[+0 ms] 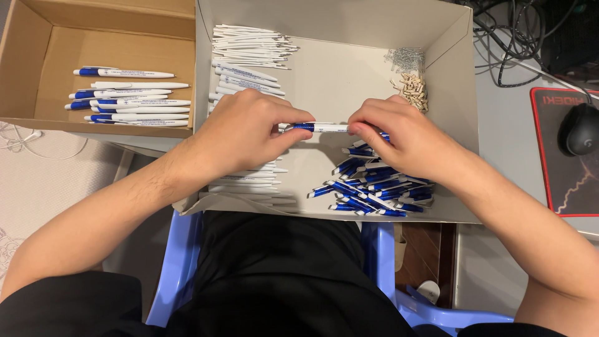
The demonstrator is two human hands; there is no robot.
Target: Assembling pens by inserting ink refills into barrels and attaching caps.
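Observation:
Both my hands hold one white-and-blue pen [321, 127] level over a white cardboard box [458, 81]. My left hand [240, 134] pinches the blue end, and my right hand [399, 134] grips the white end. Under my left hand lie rows of white pen barrels [246, 53]. A heap of blue pen parts [374, 187] sits below my right hand. A cluster of small metal springs [405, 59] and small beige pieces [413, 90] lies at the box's far right.
A brown cardboard box [37, 50] at the left holds several finished white-and-blue pens [131, 100]. A black mouse [580, 128] rests on a red-edged pad [561, 181] at the right, with cables behind. A blue plastic chair [181, 268] is below the box.

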